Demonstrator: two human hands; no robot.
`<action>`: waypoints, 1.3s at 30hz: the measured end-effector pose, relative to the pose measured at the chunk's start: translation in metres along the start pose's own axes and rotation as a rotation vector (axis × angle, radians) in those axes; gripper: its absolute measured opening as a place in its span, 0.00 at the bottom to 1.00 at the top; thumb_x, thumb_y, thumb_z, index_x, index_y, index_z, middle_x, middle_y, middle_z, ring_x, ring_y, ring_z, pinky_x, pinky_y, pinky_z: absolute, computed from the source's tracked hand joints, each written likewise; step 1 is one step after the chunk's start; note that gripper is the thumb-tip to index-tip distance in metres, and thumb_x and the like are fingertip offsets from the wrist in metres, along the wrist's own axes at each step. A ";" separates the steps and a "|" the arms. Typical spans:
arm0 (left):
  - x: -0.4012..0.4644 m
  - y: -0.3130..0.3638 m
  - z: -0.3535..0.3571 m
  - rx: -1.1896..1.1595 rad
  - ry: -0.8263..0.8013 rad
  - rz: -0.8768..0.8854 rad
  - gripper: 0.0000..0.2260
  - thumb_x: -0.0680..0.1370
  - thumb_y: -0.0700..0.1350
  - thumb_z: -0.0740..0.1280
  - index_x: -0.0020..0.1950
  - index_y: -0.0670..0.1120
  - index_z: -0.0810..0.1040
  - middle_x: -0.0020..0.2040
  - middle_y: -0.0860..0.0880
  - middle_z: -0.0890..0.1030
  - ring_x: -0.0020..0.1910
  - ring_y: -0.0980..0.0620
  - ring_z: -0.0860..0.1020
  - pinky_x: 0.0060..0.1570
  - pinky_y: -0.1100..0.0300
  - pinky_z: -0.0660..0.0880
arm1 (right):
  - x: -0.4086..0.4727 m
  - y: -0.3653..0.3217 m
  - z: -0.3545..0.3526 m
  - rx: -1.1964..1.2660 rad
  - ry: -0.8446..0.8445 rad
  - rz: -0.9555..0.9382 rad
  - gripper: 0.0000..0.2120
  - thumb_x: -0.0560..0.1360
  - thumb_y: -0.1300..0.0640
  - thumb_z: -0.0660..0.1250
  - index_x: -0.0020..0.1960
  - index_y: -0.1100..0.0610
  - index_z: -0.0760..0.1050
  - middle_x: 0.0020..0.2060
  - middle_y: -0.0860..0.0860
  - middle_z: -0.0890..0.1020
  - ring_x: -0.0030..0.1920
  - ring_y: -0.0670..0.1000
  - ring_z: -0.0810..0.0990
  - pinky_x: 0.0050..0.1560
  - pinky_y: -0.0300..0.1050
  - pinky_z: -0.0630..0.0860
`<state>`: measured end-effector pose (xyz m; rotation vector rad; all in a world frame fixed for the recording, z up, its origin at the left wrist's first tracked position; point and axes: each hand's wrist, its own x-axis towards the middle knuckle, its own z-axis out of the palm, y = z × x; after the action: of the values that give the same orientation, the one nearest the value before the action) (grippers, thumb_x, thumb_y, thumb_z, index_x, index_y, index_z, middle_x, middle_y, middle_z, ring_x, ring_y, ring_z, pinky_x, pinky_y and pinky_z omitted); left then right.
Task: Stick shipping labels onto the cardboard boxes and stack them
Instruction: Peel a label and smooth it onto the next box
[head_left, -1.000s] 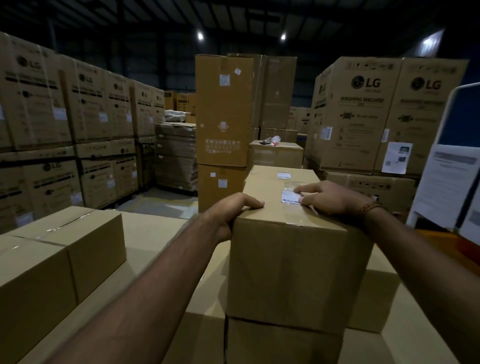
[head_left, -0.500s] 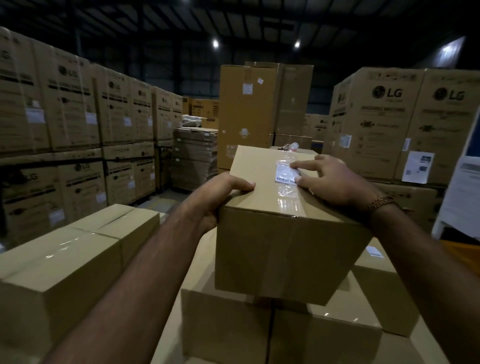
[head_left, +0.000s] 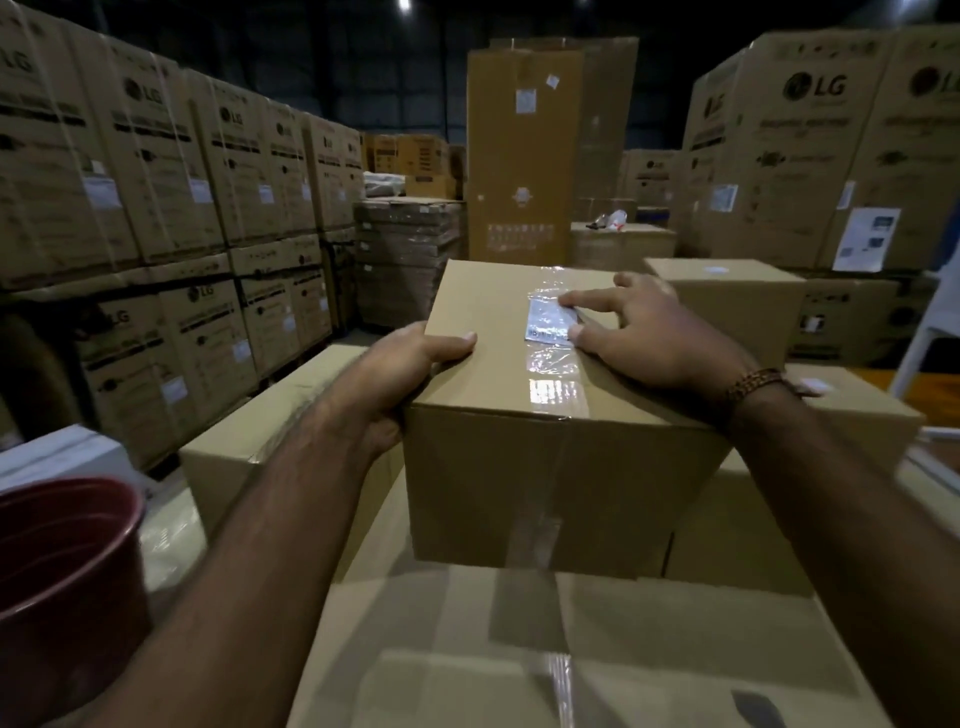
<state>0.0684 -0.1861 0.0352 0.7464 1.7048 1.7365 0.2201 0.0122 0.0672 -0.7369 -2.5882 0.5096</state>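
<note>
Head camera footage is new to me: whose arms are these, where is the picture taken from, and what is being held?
There is no machine here. The picture comes from one wide-angle camera worn on a person's head, looking forward and down, so the two bare arms are the wearer's own. The left hand grips the left top edge of a taped cardboard box, thumb on top. The right hand lies on the box top, its fingers and thumb touching a small shipping label on the clear tape. That box sits above a larger carton, with other plain boxes beside it. A dark red bucket shows lower left. Tall stacks of printed cartons fill the dim warehouse behind.
</note>
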 end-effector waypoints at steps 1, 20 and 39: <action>-0.010 -0.005 -0.013 0.008 0.002 -0.010 0.18 0.82 0.49 0.71 0.72 0.50 0.77 0.60 0.46 0.86 0.58 0.45 0.85 0.51 0.51 0.80 | -0.008 -0.010 0.010 0.012 -0.006 0.001 0.23 0.83 0.40 0.65 0.77 0.33 0.70 0.85 0.54 0.55 0.85 0.59 0.47 0.79 0.71 0.55; -0.090 -0.168 -0.101 -0.118 0.059 -0.236 0.13 0.82 0.38 0.68 0.65 0.48 0.80 0.54 0.45 0.88 0.47 0.50 0.87 0.44 0.58 0.83 | -0.108 -0.031 0.195 0.010 -0.219 0.091 0.26 0.82 0.39 0.64 0.79 0.33 0.66 0.86 0.51 0.49 0.85 0.54 0.39 0.76 0.78 0.47; -0.032 -0.236 -0.118 0.076 0.132 -0.287 0.23 0.82 0.47 0.72 0.77 0.52 0.71 0.64 0.50 0.84 0.60 0.49 0.84 0.64 0.47 0.79 | -0.075 0.008 0.270 0.086 -0.319 0.121 0.27 0.81 0.41 0.64 0.79 0.32 0.64 0.86 0.51 0.47 0.85 0.54 0.36 0.78 0.72 0.46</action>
<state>0.0083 -0.2868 -0.2027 0.4008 1.8721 1.5575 0.1557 -0.0858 -0.1875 -0.8453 -2.8001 0.8317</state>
